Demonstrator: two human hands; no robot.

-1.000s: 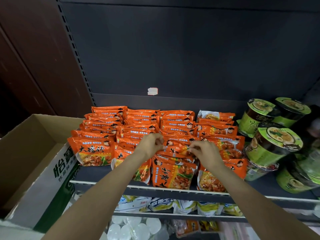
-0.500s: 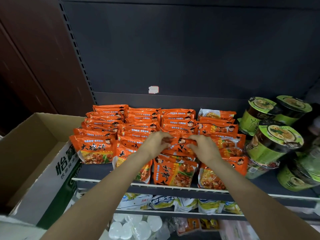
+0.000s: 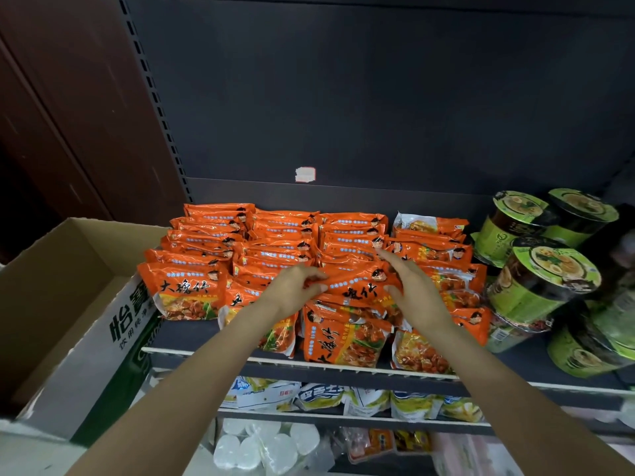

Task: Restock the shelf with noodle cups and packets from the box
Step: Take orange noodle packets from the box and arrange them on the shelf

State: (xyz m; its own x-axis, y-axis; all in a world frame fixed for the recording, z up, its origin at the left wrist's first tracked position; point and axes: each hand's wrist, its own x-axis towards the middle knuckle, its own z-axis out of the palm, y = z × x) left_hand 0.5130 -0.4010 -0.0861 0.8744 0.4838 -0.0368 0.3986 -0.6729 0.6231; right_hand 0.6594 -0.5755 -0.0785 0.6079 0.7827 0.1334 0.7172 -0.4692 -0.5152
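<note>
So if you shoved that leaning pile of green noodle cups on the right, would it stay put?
Probably not. The green noodle cups are stacked tilted, some lying on their sides, so a push would likely topple them. Being round, they may roll along the shelf. Their glossy wrap looks slippery, and they are probably light for their size.

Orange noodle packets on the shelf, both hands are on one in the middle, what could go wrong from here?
1. The front orange packets hang over the shelf edge; nudging the held packet with the left hand or right hand might tip them off.
2. The green noodle cups are stacked tilted at the right; a bump could topple them.
</note>
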